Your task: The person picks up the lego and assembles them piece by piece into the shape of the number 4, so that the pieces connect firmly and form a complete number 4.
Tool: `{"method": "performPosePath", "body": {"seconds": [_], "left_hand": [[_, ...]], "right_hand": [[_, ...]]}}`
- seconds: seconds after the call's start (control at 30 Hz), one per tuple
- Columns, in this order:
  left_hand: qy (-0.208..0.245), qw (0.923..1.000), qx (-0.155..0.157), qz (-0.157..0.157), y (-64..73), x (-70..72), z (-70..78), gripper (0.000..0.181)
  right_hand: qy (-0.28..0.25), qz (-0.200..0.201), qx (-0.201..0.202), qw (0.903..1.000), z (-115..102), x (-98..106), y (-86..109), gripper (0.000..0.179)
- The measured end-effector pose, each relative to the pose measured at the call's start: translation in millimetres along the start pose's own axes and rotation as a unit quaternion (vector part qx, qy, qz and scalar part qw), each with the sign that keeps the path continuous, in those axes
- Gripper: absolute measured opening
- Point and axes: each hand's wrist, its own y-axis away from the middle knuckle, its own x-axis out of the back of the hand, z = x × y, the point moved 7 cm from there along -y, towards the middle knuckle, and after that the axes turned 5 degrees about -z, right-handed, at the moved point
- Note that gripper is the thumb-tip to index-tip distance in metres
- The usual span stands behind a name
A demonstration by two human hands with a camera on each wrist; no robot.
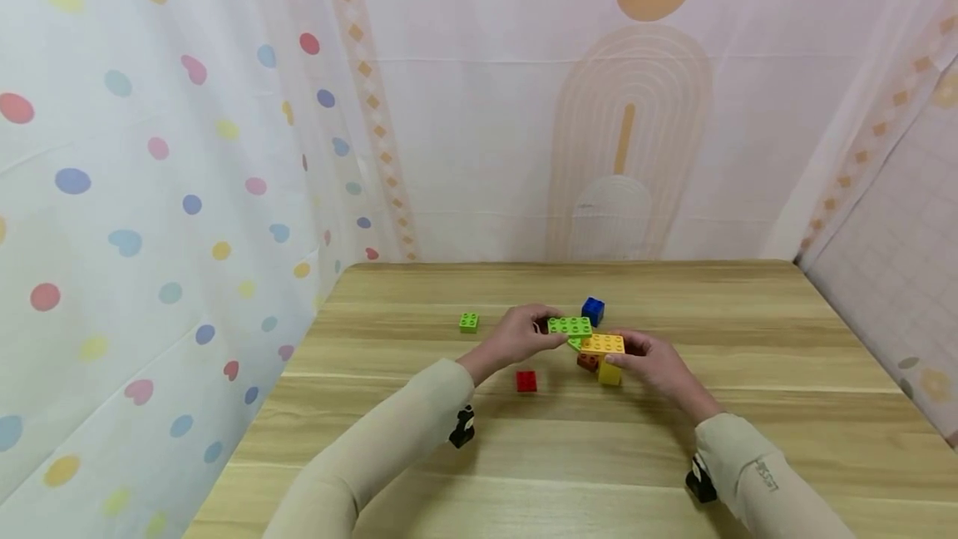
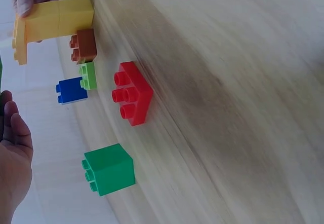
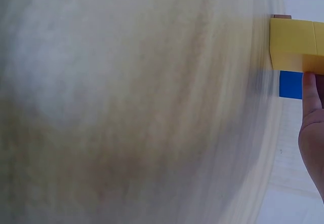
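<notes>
My left hand [image 1: 520,334] pinches a long light green toy building brick [image 1: 570,327] at its left end, above the table. Close on its right, my right hand [image 1: 659,364] grips a long orange-yellow brick [image 1: 603,343], which sits on top of stacked yellow bricks [image 2: 61,19]. The two long bricks are near each other at about the same height. Beside the yellow stack lies a brown brick [image 2: 87,45], with a small light green brick [image 2: 88,76] near it. Only a sliver of the held green brick shows in the left wrist view.
A blue brick [image 1: 593,311] stands behind the hands. A red brick [image 1: 526,381] lies in front of the left hand, and a green brick [image 1: 468,323] sits farther left. The wooden table [image 1: 524,472] meets a patterned curtain [image 1: 479,148] at its back edge.
</notes>
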Motion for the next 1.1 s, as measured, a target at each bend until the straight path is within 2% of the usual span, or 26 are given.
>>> {"method": "performPosePath", "body": {"seconds": [0.2,0.67,1.1], "left_hand": [[-0.007,0.9998,-0.003,-0.017,-4.1,-4.7,3.2,0.033],[-0.010,0.9995,-0.005,-0.028,-10.6,-12.6,-1.6,0.033],[-0.017,0.9987,0.018,-0.044,-10.4,-18.7,-3.3,0.037]], "right_hand": [[-0.012,-0.003,0.003,0.9999,2,-1,-0.2,0.054],[-0.021,-0.001,0.007,0.9998,2,-1,1.4,0.053],[-0.025,-0.005,0.006,0.9997,2,-2,1.6,0.054]]}}
